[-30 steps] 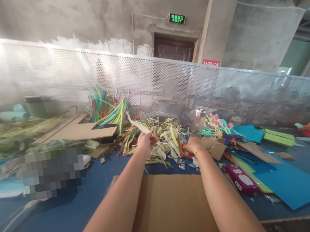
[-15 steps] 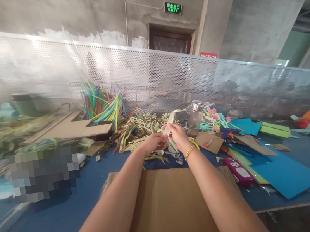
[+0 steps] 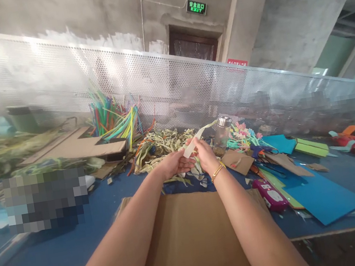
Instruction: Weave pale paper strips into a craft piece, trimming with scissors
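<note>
A long, flat pale strip (image 3: 194, 145), like a dried husk leaf, slants up to the right between my hands. My right hand (image 3: 205, 154) pinches it between thumb and fingers, with the thin end sticking out past them. At the strip's lower, wider end is my left hand (image 3: 174, 163), thumb against the strip and fingers loosely curled below. Just beyond both hands lies a tangled heap of dried, pale green strips (image 3: 158, 147). A brown cardboard sheet (image 3: 190, 234) lies under my forearms at the table's near edge.
A glass jar with a metal lid (image 3: 222, 131) stands behind my right hand. Right of it are paper flowers (image 3: 243, 135), blue card (image 3: 329, 199) and a purple case (image 3: 271, 194). Colourful pipe cleaners (image 3: 111, 118) and cut cardboard (image 3: 75, 147) lie left. A perforated metal screen (image 3: 141, 75) closes the back.
The strip has shifted slightly, and more of its wide end shows between my hands. My left fingers have loosened and spread a little. The camera view has swung slightly right.
</note>
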`<state>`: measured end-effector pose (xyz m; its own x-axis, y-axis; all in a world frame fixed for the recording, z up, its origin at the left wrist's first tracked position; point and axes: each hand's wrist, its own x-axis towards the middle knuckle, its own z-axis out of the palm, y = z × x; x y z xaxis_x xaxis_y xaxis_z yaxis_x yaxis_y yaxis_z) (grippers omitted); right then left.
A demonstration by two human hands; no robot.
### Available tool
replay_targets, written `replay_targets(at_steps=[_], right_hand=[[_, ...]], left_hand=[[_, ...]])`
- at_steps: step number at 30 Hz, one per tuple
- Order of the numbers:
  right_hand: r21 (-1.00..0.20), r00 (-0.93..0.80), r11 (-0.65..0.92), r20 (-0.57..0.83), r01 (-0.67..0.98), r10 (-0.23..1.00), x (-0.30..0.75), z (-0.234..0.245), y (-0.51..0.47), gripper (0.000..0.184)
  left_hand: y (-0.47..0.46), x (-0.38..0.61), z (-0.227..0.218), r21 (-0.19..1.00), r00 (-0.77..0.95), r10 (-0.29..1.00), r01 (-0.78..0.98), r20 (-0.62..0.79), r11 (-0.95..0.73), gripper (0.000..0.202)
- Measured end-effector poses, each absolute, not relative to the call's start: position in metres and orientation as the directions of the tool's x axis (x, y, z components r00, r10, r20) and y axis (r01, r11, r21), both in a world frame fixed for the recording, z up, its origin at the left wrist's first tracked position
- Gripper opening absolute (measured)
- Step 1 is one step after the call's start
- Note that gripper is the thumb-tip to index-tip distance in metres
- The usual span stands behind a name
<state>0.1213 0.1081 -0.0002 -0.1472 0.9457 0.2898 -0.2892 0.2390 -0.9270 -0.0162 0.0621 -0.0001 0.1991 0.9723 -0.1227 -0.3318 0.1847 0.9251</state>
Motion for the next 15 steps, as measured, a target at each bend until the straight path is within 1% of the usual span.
replay_targets(at_steps=[2, 4, 6, 8, 10, 12, 13, 15], right_hand=[[-0.919, -0.180, 0.249, 0.313, -0.306, 0.933, 0.116, -0.002, 0.105, 0.044], [-0.914, -0.185, 0.243, 0.314, -0.326, 0.931, 0.113, -0.003, 0.104, 0.041], [-0.906, -0.189, 0.214, 0.297, -0.364, 0.936, 0.112, -0.004, 0.104, 0.036], [-0.881, -0.191, 0.141, 0.250, -0.451, 0.949, 0.113, -0.001, 0.106, 0.028], [-0.814, -0.200, 0.032, 0.181, -0.580, 0.963, 0.119, 0.004, 0.108, 0.021], [-0.721, -0.211, -0.051, 0.134, -0.691, 0.968, 0.131, 0.013, 0.111, 0.020], [-0.684, -0.210, -0.068, 0.127, -0.726, 0.970, 0.139, 0.018, 0.113, 0.022], [-0.641, -0.174, -0.054, 0.126, -0.765, 0.977, 0.156, 0.028, 0.114, 0.025]], left_hand=[[0.060, -0.018, 0.001, 0.913, 0.302, 0.944, -0.334, -0.130, 0.233, 0.025], [0.059, -0.021, 0.002, 0.915, 0.372, 0.921, -0.320, -0.115, 0.244, 0.024], [0.058, -0.022, 0.001, 0.929, 0.407, 0.909, -0.297, -0.087, 0.222, 0.024], [0.059, -0.023, -0.002, 0.954, 0.433, 0.899, -0.239, -0.063, 0.181, 0.024], [0.059, -0.023, -0.004, 0.981, 0.459, 0.887, -0.139, -0.057, 0.135, 0.027], [0.059, -0.022, -0.006, 0.995, 0.493, 0.868, -0.040, -0.058, 0.089, 0.029], [0.059, -0.021, -0.006, 0.998, 0.512, 0.857, -0.003, -0.058, 0.070, 0.029], [0.056, -0.020, -0.004, 0.999, 0.555, 0.830, 0.033, -0.053, 0.042, 0.029]])
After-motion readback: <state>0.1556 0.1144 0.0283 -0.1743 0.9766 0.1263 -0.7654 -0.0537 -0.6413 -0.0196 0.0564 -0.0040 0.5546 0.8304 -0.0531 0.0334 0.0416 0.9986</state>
